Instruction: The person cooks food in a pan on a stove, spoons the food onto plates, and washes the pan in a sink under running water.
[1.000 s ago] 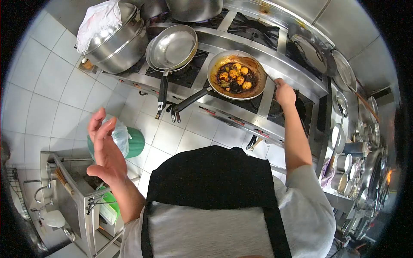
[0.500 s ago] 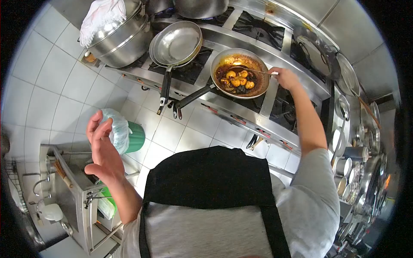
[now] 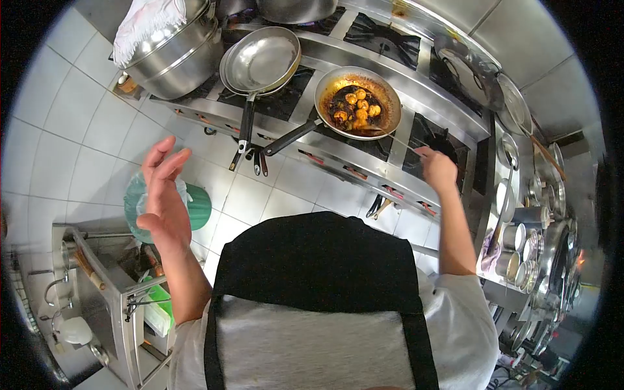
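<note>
Nearest, a black apron (image 3: 318,263) covers the front of a grey shirt (image 3: 312,338), presumably to keep splashes off it. The left hand (image 3: 170,208) is raised in the air with fingers apart and slightly curled, holding nothing; from above it overlaps the green bin (image 3: 201,208), which stands well below on the floor. It seems held away from the heat, since the work needs only one hand. The right hand (image 3: 439,170) is closed on the far end of a long, thin spoon (image 3: 402,141), a grip that likely keeps the fingers off the hot rim. The spoon slants down over the near right edge of the pan (image 3: 389,97), its head among the food; that end is small and dark with sauce, so it may be a ladle instead. The pan sits on a front burner of the stove (image 3: 364,57), its handle jutting out over the front edge, where it would be easy to grab, though neither hand is on it. Round yellow pieces (image 3: 361,104) lie gathered in dark sauce on its bottom. To its left, stacked pans (image 3: 263,58) save burner space, handles also outward. Beyond them stands a big steel pot (image 3: 179,65), a cloth (image 3: 146,29) draped on top, perhaps for lifting the hot lid.
</note>
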### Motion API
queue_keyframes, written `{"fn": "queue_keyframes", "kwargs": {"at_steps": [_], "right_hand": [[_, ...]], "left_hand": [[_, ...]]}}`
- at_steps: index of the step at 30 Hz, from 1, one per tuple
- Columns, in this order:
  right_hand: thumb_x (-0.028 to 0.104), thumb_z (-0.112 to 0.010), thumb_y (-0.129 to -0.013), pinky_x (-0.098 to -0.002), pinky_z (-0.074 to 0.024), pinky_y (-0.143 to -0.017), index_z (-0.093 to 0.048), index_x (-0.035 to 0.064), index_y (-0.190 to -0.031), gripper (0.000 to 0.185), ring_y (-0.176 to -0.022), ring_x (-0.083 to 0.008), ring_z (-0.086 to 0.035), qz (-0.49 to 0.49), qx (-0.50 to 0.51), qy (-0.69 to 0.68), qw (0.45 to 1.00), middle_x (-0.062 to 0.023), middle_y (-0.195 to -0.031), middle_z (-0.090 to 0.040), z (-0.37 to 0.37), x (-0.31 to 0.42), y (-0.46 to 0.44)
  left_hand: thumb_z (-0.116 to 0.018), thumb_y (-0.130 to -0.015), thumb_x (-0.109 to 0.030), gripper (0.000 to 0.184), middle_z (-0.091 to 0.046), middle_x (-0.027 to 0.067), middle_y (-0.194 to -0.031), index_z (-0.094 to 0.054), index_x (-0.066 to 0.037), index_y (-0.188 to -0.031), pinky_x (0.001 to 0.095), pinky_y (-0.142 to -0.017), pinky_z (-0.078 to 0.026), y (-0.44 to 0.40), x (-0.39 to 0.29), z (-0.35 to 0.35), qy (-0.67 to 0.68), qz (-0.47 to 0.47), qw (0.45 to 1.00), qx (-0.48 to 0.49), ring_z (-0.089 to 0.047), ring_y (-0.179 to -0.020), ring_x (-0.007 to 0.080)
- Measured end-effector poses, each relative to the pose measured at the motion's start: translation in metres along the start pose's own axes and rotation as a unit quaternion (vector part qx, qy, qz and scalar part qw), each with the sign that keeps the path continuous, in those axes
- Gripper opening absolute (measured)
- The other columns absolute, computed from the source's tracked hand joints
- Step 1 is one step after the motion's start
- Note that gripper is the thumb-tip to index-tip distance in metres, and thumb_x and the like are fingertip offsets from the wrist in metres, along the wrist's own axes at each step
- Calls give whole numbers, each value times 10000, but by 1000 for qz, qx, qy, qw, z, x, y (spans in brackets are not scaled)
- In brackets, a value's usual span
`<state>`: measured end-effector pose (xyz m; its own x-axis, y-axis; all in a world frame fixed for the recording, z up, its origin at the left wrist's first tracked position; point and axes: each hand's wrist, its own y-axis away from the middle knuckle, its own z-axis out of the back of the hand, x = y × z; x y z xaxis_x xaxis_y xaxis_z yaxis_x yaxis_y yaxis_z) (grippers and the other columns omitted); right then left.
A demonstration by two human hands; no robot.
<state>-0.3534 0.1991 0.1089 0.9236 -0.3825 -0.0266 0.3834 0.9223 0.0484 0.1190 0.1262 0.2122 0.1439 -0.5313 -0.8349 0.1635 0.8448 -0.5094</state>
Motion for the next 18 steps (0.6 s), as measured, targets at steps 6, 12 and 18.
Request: {"fn": "queue_keyframes", "kwargs": {"at_steps": [6, 12, 18], "right_hand": [[178, -512, -817, -420, -490, -689, -578, 261, -1064, 269, -834, -318, -610, -86, -48, -49, 994, -128, -921, -619, -65, 32, -9], [116, -489, -799, -420, -493, -716, -577, 243, -1078, 319, -849, -329, -601, -76, -35, -84, 993, -154, -914, -602, -71, 36, 2], [108, -493, -794, -426, -494, -729, -583, 198, -1072, 305, -843, -354, -591, -28, -70, -93, 993, -180, -907, -590, -94, 28, -17]], "left_hand": [[-132, -746, -799, 957, -378, 115, -1275, -574, -33, -1110, 360, -937, -238, 9, 7, 16, 1, 20, 1000, 13, -316, -1187, 220], [-226, -831, -692, 765, -391, 85, -1278, -550, -58, -1111, 324, -917, -275, 44, 30, 36, -25, 108, 991, 81, -347, -1180, 179], [-294, -929, -453, 498, -482, 96, -1146, -587, -67, -1044, 324, -867, -357, 81, 39, 14, -72, 150, 984, 57, -446, -1063, 213]]}}
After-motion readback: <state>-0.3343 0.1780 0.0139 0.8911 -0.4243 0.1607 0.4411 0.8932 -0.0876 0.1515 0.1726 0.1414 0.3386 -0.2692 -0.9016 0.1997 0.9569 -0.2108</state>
